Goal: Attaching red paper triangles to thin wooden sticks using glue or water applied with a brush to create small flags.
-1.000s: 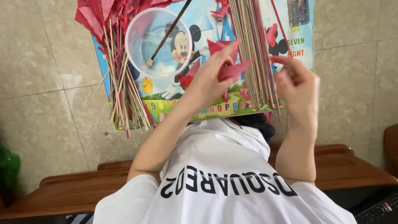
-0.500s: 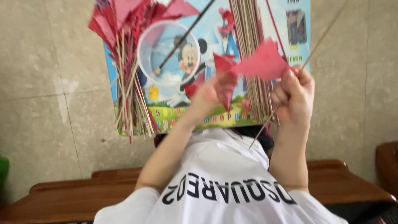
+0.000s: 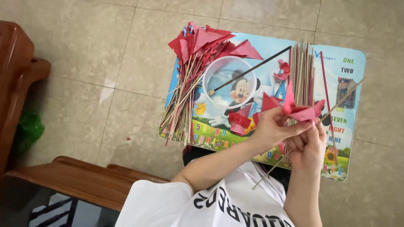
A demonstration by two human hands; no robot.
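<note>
My left hand (image 3: 272,126) pinches a folded red paper piece (image 3: 299,112) against a thin wooden stick (image 3: 340,102). My right hand (image 3: 309,148) grips that stick just below the paper, with its fingers touching the left hand. Both hands hover over the near edge of a small table with a cartoon-printed top (image 3: 353,67). On the table stand a clear plastic bowl (image 3: 219,71) with a dark brush (image 3: 256,67) resting across it, a heap of red paper flags on sticks (image 3: 189,80) at the left, a bundle of bare sticks (image 3: 301,69), and loose red paper scraps (image 3: 239,120).
Tiled floor (image 3: 105,63) surrounds the table. Dark wooden furniture (image 3: 17,80) stands at the left, and its rail (image 3: 80,178) runs along the bottom left. A green bag (image 3: 29,128) lies beside it. My white shirt (image 3: 219,206) fills the bottom of the view.
The view has swung, so the table now sits upper right. Both hands stay on the red paper and stick, and the paper now sits folded closer against the stick.
</note>
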